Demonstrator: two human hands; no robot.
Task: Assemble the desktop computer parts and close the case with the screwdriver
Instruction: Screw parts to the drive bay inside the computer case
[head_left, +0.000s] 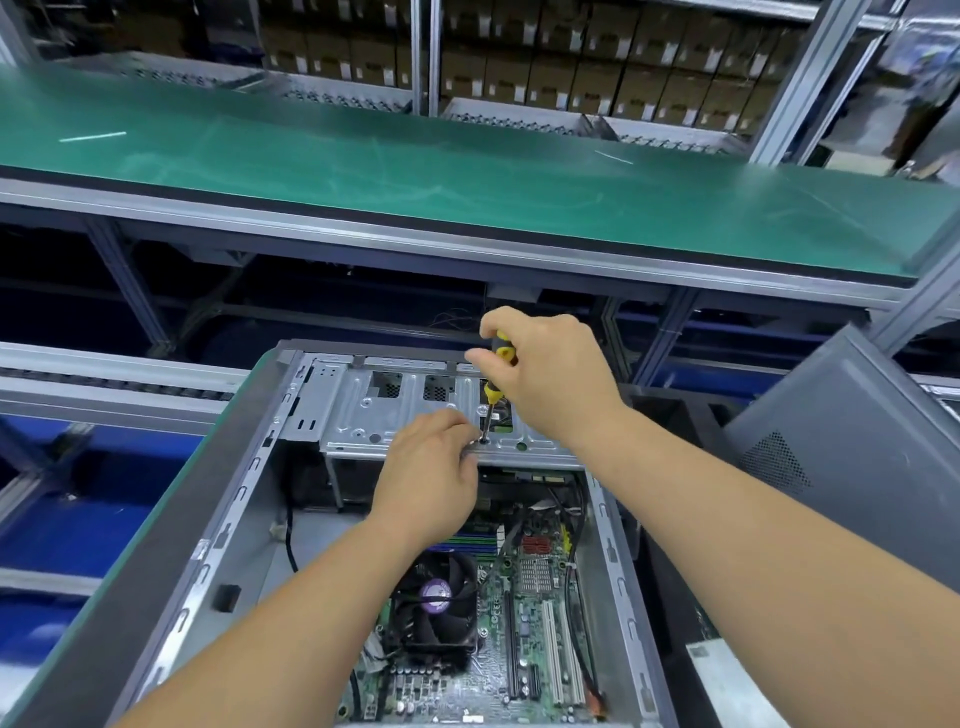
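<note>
An open grey desktop case (244, 499) lies on its side in front of me. Inside are a green motherboard (524, 613) and a black CPU fan (439, 597). A silver drive cage (358, 410) spans the far end of the case. My right hand (545, 379) grips the yellow and black screwdriver (491, 389) nearly upright, its tip on a screw (483, 440) at the cage's front edge. My left hand (431, 473) pinches at that screw beside the tip.
A grey side panel (852, 457) leans at the right of the case. A green conveyor belt (415, 171) runs across behind, with shelves of brown boxes (623, 67) beyond. Blue bins (93, 499) sit low on the left.
</note>
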